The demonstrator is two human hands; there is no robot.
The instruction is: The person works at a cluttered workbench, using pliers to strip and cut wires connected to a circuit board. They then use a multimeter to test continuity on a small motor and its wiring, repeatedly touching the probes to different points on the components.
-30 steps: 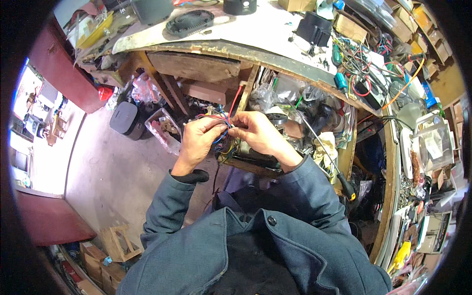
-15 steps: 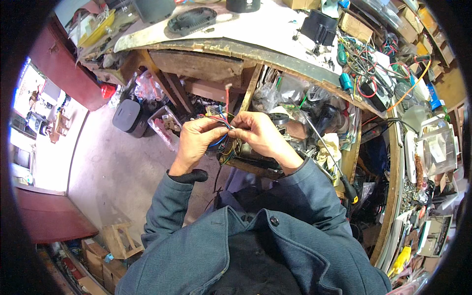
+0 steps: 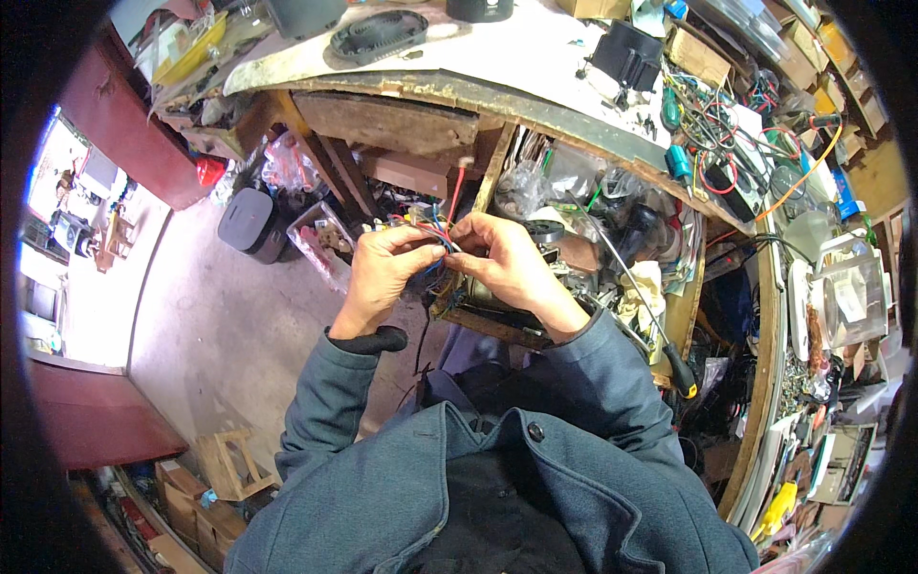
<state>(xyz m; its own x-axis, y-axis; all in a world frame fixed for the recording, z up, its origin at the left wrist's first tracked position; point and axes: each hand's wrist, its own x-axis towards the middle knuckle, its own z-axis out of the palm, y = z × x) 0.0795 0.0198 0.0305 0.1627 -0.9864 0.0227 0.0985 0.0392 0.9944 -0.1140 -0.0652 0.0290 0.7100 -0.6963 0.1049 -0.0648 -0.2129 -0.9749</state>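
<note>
Close together in front of my body, both hands grip a bundle of thin coloured wires [image 3: 442, 235]. My left hand [image 3: 381, 273] pinches the bundle between thumb and forefinger. From the other side my right hand [image 3: 507, 263] does the same, its fingertips nearly touching the left ones. A red wire [image 3: 457, 191] sticks up past the fingers and ends in a small pale connector. Blue, yellow and other strands show around the fingertips; the exact spot being pinched is hidden. Just behind my right hand is an open drawer [image 3: 574, 244] full of bags and parts.
A long screwdriver [image 3: 660, 330] lies across the drawer. Above runs the workbench [image 3: 516, 57] with a black round grille [image 3: 379, 36] and black housing [image 3: 626, 55]. Tangled cables [image 3: 717, 134] lie at right. A dark bin [image 3: 251, 227] and parts box [image 3: 323, 247] stand on the floor at left.
The red wire now leans more to the right, and the blue strands below the fingers have shifted. Both hands keep their pinch in nearly the same place.
</note>
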